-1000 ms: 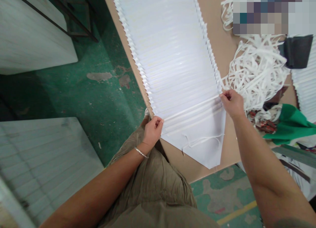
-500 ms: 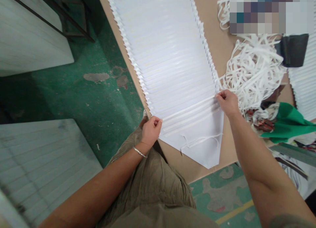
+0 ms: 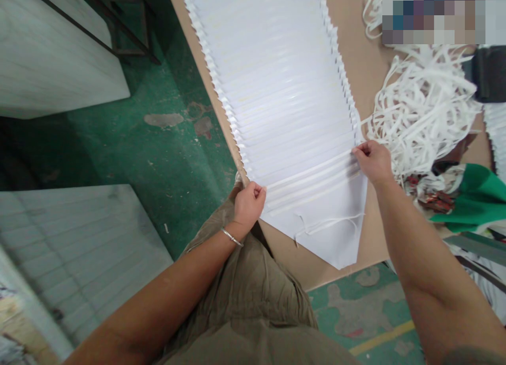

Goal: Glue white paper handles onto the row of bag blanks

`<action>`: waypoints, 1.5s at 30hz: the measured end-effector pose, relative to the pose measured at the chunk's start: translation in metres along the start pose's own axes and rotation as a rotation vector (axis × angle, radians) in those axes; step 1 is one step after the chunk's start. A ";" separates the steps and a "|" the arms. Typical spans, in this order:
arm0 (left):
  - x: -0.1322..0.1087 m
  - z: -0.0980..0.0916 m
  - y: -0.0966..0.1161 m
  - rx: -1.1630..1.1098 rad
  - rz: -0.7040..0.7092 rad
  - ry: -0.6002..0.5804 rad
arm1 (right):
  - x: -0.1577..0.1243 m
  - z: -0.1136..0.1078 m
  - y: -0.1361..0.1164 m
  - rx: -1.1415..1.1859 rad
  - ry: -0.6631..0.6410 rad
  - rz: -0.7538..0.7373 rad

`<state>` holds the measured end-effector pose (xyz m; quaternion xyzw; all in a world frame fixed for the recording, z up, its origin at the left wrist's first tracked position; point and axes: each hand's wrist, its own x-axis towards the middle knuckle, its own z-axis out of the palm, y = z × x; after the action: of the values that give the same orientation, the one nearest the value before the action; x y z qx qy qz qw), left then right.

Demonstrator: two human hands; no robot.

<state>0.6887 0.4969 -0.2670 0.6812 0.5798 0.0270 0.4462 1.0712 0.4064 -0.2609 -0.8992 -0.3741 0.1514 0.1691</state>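
Observation:
Overlapping white sheets (image 3: 276, 80) form a long row on the brown table. A thin white strip (image 3: 308, 171) lies across the row near its lower end. My left hand (image 3: 251, 203) pinches the strip's left end at the sheets' left edge. At the right edge, my right hand (image 3: 373, 160) has its fingers closed on the other end. Below the strip, several more white strips run side by side over the last sheet (image 3: 336, 244), where a loose thin cord (image 3: 328, 223) also lies.
A tangled heap of white strips (image 3: 427, 107) lies right of the sheets, with green cloth (image 3: 474, 196) and a black object (image 3: 490, 74) beyond. Pale panels (image 3: 79, 249) stand at the left. The brown table (image 3: 328, 278) has its front edge near my legs.
The whole view has shifted, so the table and sheets appear slightly farther right. Both hands still hold the strip across the sheets, with little change against them.

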 end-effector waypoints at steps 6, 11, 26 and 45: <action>0.002 -0.002 0.005 0.079 -0.001 -0.014 | 0.001 0.005 -0.002 -0.016 -0.005 -0.008; 0.004 -0.006 0.005 0.109 0.027 -0.008 | -0.005 -0.007 -0.014 -0.170 0.070 0.009; -0.020 -0.030 -0.004 -0.192 0.171 -0.052 | 0.006 -0.072 0.009 -0.250 0.480 -0.059; -0.023 -0.070 0.065 -0.156 0.556 -0.687 | -0.188 -0.096 -0.165 0.063 -0.584 -0.130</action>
<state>0.6921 0.5229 -0.1726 0.7448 0.1889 -0.0382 0.6388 0.8802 0.3620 -0.0783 -0.7862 -0.4586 0.4040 0.0914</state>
